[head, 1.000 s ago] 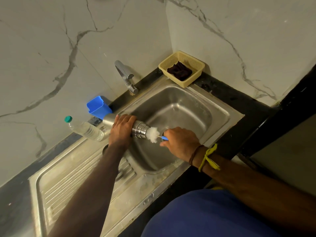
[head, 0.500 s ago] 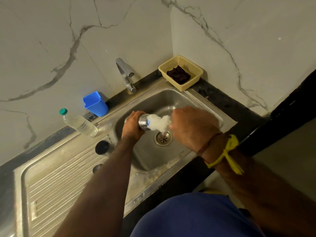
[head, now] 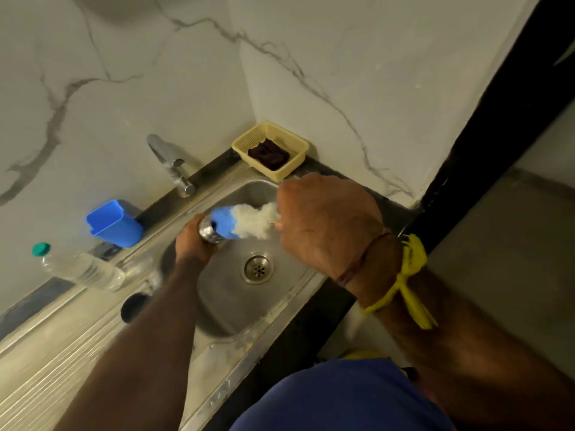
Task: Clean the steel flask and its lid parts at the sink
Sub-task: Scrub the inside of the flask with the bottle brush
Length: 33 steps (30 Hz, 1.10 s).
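Observation:
Over the sink basin (head: 289, 306), my left hand (head: 191, 244) grips the steel flask (head: 208, 231), whose open mouth faces right; most of its body is hidden under my fingers. My right hand (head: 323, 225) holds the handle of a bottle brush (head: 245, 220). The brush's blue tip sits at the flask's mouth and its white bristles are outside. A round black lid part (head: 133, 306) lies on the drainboard left of the basin, beside my left forearm.
A steel tap (head: 172, 164) stands behind the basin. A blue plastic cup (head: 113, 222) and a lying clear bottle with a green cap (head: 81, 269) are at the back left. A yellow basket holding a dark cloth (head: 270, 149) sits in the corner. The drain (head: 257, 269) is uncovered.
The brush, pushed deep in the flask a second ago, has come out until its blue tip shows at the mouth. My right hand has risen and moved right. The flask has swung over the basin.

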Available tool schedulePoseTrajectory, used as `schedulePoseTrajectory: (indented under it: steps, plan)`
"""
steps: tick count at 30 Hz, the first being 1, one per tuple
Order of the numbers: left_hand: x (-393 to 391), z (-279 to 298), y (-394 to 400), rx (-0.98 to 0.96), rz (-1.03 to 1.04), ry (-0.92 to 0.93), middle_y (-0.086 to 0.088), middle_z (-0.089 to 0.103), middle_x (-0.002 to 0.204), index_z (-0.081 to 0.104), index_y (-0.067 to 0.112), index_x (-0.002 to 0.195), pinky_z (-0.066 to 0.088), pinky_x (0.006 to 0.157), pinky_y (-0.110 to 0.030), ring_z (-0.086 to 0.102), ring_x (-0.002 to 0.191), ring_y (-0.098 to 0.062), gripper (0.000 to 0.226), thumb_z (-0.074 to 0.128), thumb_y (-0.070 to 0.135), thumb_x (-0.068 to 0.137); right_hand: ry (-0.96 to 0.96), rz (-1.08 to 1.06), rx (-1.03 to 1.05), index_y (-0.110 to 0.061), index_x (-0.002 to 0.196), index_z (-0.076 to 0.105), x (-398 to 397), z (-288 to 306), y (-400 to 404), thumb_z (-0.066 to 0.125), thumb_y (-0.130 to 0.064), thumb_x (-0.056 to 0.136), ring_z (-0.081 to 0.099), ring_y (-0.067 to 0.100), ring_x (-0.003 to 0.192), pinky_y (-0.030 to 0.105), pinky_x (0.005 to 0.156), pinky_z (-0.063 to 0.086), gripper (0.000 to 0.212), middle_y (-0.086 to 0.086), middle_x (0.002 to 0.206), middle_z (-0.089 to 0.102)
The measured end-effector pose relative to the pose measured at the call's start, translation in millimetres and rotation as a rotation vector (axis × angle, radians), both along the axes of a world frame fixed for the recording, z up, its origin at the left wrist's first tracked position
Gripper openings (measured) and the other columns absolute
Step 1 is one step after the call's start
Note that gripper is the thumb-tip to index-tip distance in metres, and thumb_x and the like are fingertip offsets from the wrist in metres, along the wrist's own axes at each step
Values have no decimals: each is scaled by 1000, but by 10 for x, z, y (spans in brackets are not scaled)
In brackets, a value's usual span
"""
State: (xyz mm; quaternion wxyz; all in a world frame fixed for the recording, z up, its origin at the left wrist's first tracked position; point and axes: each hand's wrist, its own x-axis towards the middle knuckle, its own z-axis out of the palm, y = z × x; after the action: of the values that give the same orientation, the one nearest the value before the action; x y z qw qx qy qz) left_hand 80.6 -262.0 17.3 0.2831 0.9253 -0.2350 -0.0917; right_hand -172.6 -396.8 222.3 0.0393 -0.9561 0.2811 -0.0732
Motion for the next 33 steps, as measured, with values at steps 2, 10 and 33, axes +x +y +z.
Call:
schedulePoseTrajectory:
  steps: [2, 10, 33]
  plan:
    - [105, -78, 158, 37, 88, 26, -11, 72, 112, 62, 21, 122, 50, 89, -44, 67, 109, -36, 59, 89, 15, 70, -29, 22, 21, -26, 88, 41, -95, 52, -87, 57, -45, 93, 22, 4, 52, 22, 45, 14, 25, -10, 67, 37]
    - [187, -352, 179, -270, 134, 327, -6, 71, 114, 54, 18, 126, 59, 90, -53, 70, 102, -27, 98, 93, 40, 38, -288, 42, 470, -24, 63, 50, 80, -499, -214, 58, -39, 97, 52, 6, 54, 26, 53, 45, 38, -5, 57, 51]
    - [-589, -247, 669, -1060, 434, 1096, -16, 70, 125, 59, 17, 140, 55, 92, -47, 69, 109, -32, 93, 69, 81, 72, -427, 275, 616, -7, 113, 72, 387, -1714, 398, 57, -10, 97, 71, 18, 86, 32, 79, 59, 22, 6, 93, 75]
